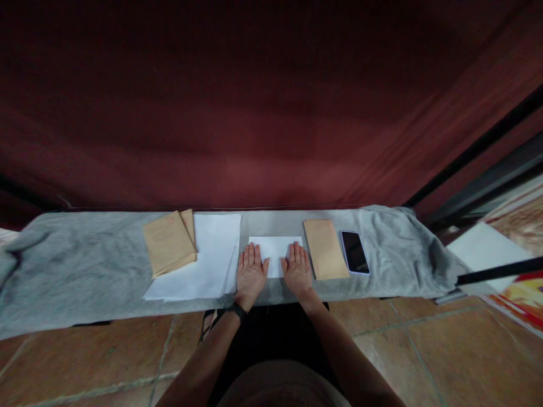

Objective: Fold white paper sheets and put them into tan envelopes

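A white sheet of paper (275,257), smaller than the sheets in the stack, lies flat in front of me; whether it is folded I cannot tell. My left hand (251,272) rests flat on its left end, fingers stretched forward and thumb out. On the right end, my right hand (297,271) presses down in the same way. To the left is a stack of larger white paper sheets (212,260), partly covered by several brown envelopes (168,243). Just right of my right hand lies another brown envelope (326,250), possibly more than one.
A smartphone (355,252) in a pale purple case lies right of the envelope. Grey cloth (85,265) covers the narrow table, bunched at both ends. Behind it rises a dark red fabric wall (271,141). Dark bars and printed boards stand at the far right.
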Available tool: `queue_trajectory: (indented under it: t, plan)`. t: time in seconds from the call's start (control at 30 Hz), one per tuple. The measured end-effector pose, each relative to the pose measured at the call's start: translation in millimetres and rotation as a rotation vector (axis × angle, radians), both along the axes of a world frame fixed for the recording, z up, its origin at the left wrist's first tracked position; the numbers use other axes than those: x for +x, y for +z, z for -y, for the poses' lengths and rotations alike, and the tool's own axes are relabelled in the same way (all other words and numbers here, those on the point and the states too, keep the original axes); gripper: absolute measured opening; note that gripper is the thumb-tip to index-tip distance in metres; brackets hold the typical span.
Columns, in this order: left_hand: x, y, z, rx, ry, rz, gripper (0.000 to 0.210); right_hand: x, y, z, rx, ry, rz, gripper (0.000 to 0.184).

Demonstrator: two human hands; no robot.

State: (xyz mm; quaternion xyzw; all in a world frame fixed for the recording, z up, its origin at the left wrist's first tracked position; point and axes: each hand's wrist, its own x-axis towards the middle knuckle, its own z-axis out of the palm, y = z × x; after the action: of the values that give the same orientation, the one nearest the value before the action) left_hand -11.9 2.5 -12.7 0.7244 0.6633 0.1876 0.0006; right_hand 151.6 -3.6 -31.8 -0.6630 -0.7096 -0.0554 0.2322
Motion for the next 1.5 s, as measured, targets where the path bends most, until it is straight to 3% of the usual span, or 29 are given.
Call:
queue_trajectory:
  t: [0.4,0.57,0.67,0.83,1.3,1.5]
  plan:
    - [1.6,0.8,14.2,0.006,0.056,-0.014,0.056,-1.7,1.4,27.7,0.004,-0.051,-0.011,0.059]
    - [16.6,2.2,25.8,-0.021,-0.161,-0.041,0.055,-3.8,8.3,29.2,-0.057,-0.046,-0.035,0.057]
    - [23.0,3.8,32.7,-0.052,-0.298,-0.082,0.055,-7.1,15.2,30.0,-0.121,0.063,-0.033,0.054]
    - [17.3,9.8,34.9,-0.068,-0.372,-0.109,0.057,-9.5,20.1,35.2,-0.153,0.194,-0.033,0.049]
    - [-5.1,7.0,40.1,-0.062,-0.148,-0.069,0.06,9.9,6.6,53.1,-0.039,0.128,0.04,0.06]
    - [-8.2,19.2,33.1,-0.103,-0.02,-0.023,0.054,13.4,3.3,55.5,-0.024,0.141,0.047,0.062]
